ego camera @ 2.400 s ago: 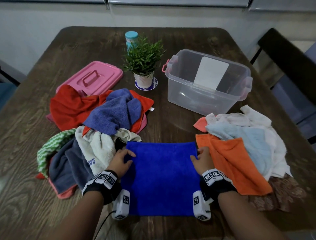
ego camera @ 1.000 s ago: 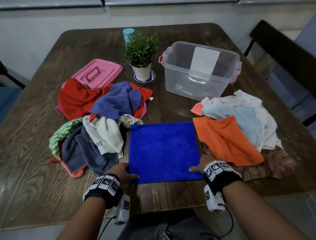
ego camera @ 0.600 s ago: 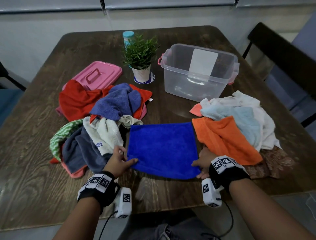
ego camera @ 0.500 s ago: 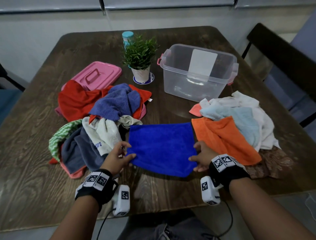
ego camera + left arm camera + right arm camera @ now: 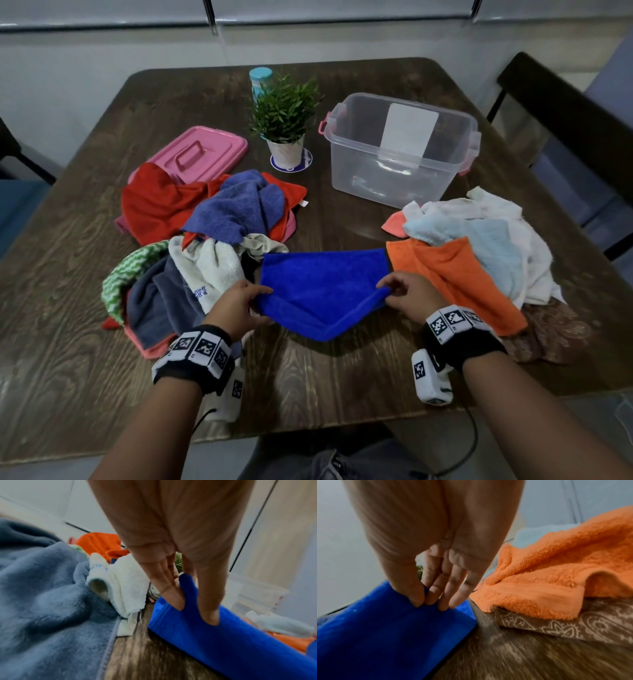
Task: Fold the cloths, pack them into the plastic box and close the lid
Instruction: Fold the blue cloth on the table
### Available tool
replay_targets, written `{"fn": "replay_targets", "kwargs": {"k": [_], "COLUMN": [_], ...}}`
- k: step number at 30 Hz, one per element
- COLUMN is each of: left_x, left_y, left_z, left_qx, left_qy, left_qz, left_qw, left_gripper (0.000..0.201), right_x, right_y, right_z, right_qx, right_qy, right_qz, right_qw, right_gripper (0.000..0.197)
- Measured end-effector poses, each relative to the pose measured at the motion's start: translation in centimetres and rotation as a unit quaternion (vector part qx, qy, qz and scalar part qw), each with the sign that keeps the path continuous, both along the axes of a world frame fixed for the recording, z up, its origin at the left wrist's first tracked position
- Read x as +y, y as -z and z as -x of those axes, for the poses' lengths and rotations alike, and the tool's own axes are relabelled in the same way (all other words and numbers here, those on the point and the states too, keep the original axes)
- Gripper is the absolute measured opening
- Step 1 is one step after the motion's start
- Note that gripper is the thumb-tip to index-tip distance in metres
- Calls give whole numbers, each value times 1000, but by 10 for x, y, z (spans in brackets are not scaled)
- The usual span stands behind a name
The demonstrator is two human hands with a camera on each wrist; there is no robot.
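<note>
Item one on my feed: a royal blue cloth (image 5: 322, 291), near the front middle of the wooden table (image 5: 342, 377), its two near corners lifted off the wood and its near edge sagging to a point between them. My left hand (image 5: 236, 308) pinches the left corner between thumb and fingers; my right hand (image 5: 407, 296) pinches the right corner the same way, thumb against fingertips (image 5: 443, 606) in the wrist view. Bare wood lies between the cloth and the table's near edge, and a clear strip runs from the cloth up to the box. Item two: one clear plastic box (image 5: 397, 150), open, well back and right of centre, with one blank white label on its far wall and pink latches at both ends. Item three: one pink lid (image 5: 198, 154) with a moulded handle, far left, partly under a red cloth (image 5: 161, 202). Left heap, touching the blue cloth's left side: I count a purple-blue towel (image 5: 239, 209), a cream towel (image 5: 209, 267) bearing small blue print too small to read, a grey-blue fleece (image 5: 157, 301) and a green zigzag cloth (image 5: 126, 274). Right heap: an orange towel (image 5: 455, 277) abutting the blue cloth, a pale blue towel (image 5: 479, 240), white cloth (image 5: 507, 212) and a brown paisley cloth (image 5: 548, 332) near the right edge. Also one potted plant (image 5: 286, 120) on a coaster and one teal-capped bottle (image 5: 260, 82) behind it.
</note>
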State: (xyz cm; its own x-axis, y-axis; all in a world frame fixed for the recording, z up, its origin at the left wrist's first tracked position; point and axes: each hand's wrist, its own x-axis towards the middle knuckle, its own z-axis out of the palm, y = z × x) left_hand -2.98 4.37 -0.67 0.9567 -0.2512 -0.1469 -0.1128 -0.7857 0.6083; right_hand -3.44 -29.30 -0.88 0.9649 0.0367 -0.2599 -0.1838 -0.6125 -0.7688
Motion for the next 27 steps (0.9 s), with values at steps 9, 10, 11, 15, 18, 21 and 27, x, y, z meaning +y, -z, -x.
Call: {"fn": "replay_targets", "kwargs": {"k": [9,10,11,15,18,21,27], "left_x": [9,8,7,6,10,12,9], "left_y": [4,4,3,10,21,31,28], "left_z": [-1,0,2,5,4,6,1], "left_qx": [-66,-47,-25,40,107,176,163], "left_qy": [-21,-19,-20,-42,-40,-3,-66], "left_qz": [63,66,68,82,54,-4,119], "left_qw": [996,996,997,995,992,984,977], "left_gripper": [38,43,40,25,21,10,15], "right_x": [-6,-7,-7,-9,-11,-9,-6], "right_y": [10,10,11,19,24,28,24], "right_z": [1,3,4,11,13,15,11], "right_qx": [-64,-58,-53,-25,-7,25,9], "right_qy": [108,114,116,118,108,75,105], "right_qz": [-23,-20,-19,-11,25,86,38], "right_qw": [992,992,992,993,994,993,994], "right_gripper": [19,17,15,22,16,13,21]}}
